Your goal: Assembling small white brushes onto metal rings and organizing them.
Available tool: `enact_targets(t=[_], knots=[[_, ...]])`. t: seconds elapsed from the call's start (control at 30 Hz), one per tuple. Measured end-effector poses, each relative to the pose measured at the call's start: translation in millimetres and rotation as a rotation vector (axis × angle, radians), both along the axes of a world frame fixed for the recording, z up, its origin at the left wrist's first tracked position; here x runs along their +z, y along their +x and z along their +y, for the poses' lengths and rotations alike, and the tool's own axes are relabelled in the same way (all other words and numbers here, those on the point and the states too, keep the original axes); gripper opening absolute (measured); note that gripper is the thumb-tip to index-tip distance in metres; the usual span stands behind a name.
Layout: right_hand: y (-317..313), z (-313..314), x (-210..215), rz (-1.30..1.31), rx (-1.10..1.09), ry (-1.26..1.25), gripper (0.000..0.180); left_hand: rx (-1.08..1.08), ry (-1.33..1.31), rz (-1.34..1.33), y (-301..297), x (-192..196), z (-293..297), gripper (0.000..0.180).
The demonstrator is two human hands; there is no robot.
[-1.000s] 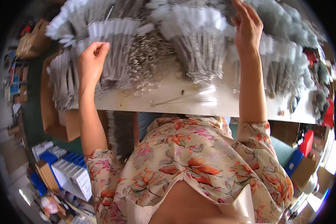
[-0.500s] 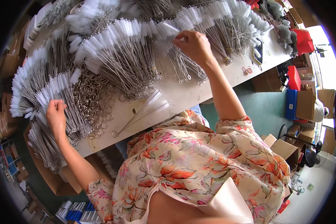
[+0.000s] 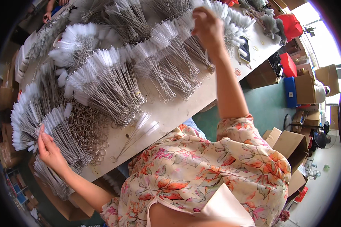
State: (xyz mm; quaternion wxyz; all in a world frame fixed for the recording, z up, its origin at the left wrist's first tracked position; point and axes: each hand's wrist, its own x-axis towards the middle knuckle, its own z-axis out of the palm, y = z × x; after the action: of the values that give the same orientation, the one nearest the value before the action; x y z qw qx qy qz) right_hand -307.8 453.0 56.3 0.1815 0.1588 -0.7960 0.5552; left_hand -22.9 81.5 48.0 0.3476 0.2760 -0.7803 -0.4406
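Observation:
My left hand is at the left bundles of wire-handled brushes with white bristles. Its fingers stretch out against the bristle ends and nothing shows in its grip. My right hand, a little blurred, is raised over the far brush heaps, its fingers bent with a gap to the thumb. In front of it spreads a fan of brushes. A larger brush bundle lies mid-table, beside a pile of metal rings. Two loose brushes, one or both with a ring at the end, lie near the table edge.
Grey brushes and a red bag are at the far right end of the table. Cardboard boxes and a black fan stand on the right. At the far left, another person's hand shows.
The view has shifted, so the table sits lower and farther left. My right hand has risen away from the middle brushes. My left hand's fingers have straightened.

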Motion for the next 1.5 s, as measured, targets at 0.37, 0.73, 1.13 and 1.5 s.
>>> enact_targets(t=[0.37, 0.73, 1.13, 1.5], knots=[[-120.5, 136.1, -31.1, -0.309, -0.443, 0.797, 0.032, -0.064, 0.287, -0.041, 11.1, -38.5, 0.5, 0.031], [-158.8, 147.0, -20.1, 0.005, -0.444, 0.177, 0.022, -0.119, 0.245, 0.032, 17.3, -48.9, 2.8, 0.029], [61.5, -107.0, 36.3, -0.18, 1.068, -0.404, 0.02, -0.488, 0.235, 0.246, -41.6, 21.0, 110.4, 0.024], [150.5, -153.5, -13.8, -0.618, 0.983, -0.398, 0.032, -0.401, -0.669, 0.472, -18.4, 6.5, 89.4, 0.016]])
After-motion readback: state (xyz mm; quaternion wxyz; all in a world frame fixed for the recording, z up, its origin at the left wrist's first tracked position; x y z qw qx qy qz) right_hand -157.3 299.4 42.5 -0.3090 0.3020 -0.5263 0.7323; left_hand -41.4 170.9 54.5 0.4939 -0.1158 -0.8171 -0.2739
